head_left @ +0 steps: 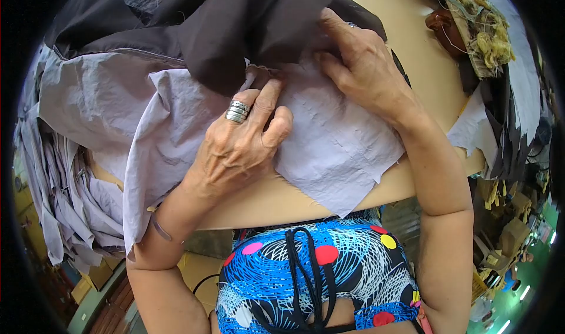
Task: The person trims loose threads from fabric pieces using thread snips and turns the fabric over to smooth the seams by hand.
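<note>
Lilac-grey cloth (335, 140) lies on the tan tabletop, with dark brown cloth (218, 34) bunched over its far part. My left hand (241, 134), wearing stacked silver rings, is closed at the fingertips on a frayed edge where the dark cloth meets the grey. Part of that grip is hidden by the folds. To the right, my right hand (368, 69) rests over the dark cloth, index finger stretched and thumb apart from it. Its other fingers are mostly out of sight. The underside of the dark cloth cannot be seen.
The tan table (412, 190) ends in a rounded edge close to my body. Grey cloth strips (65, 198) hang off its left side. At the back right sits a board with yellow tangled fibres (488, 28), beside more hanging grey and dark cloth (521, 98).
</note>
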### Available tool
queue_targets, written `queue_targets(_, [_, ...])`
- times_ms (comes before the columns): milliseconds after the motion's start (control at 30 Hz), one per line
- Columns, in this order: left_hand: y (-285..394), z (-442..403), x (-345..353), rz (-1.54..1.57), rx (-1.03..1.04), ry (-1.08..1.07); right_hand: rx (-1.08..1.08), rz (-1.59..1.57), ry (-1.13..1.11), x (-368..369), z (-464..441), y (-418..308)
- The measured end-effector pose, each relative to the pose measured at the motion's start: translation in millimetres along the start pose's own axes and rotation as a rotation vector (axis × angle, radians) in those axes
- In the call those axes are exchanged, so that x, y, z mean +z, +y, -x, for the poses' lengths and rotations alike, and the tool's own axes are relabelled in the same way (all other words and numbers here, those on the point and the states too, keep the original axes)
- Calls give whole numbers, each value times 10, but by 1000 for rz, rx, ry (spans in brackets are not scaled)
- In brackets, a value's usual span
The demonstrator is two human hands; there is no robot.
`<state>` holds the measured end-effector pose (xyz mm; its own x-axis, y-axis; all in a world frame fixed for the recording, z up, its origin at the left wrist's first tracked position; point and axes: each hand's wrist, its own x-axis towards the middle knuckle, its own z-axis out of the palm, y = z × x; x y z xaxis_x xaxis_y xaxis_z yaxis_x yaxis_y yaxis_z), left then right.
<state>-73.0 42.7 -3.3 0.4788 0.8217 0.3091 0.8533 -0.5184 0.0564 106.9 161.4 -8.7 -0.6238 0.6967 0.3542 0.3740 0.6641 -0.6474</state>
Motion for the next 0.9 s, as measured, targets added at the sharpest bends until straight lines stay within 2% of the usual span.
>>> queue_targets(200, [-52,-9,3,6,134,12,11,-57,20,22,5,5])
queue_targets(300, [-61,13,17,-57,196,5,35,-16,-48,-21,31,28])
queue_targets(633, [85,-4,-66,-112,278,-24,-19,55,5,-14,49,0])
queue_targets(767, [34,-13,-31,98,363,-34,-17,60,-31,-23,87,56])
queue_targets(900, [-15,-60,-66,119,241,-50,-2,69,-74,-59,60,-10])
